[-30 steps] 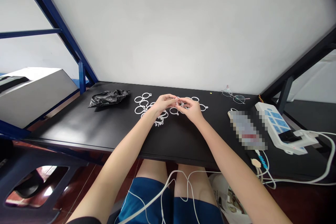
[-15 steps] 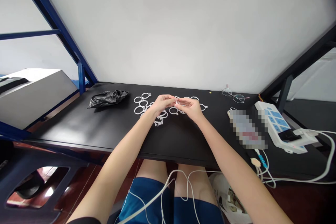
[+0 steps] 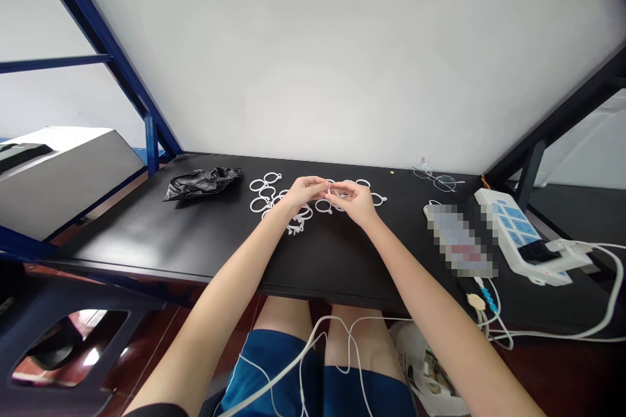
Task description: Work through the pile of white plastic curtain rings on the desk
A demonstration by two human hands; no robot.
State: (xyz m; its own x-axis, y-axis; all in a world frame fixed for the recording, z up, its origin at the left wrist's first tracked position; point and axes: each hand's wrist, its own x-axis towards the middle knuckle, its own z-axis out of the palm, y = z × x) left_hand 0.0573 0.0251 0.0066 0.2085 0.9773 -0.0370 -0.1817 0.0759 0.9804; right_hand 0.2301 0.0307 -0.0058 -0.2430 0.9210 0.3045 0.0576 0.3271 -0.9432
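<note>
Glossy black tabletop [image 3: 195,241], round white rings [image 3: 268,199]

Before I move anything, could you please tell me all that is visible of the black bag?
The black bag looks like thin, glossy plastic, crumpled into creases that catch the light. It lies collapsed toward the back of the dark table, left of the white rings. Only the table is seen touching it. Whether anything is inside cannot be told.
</note>
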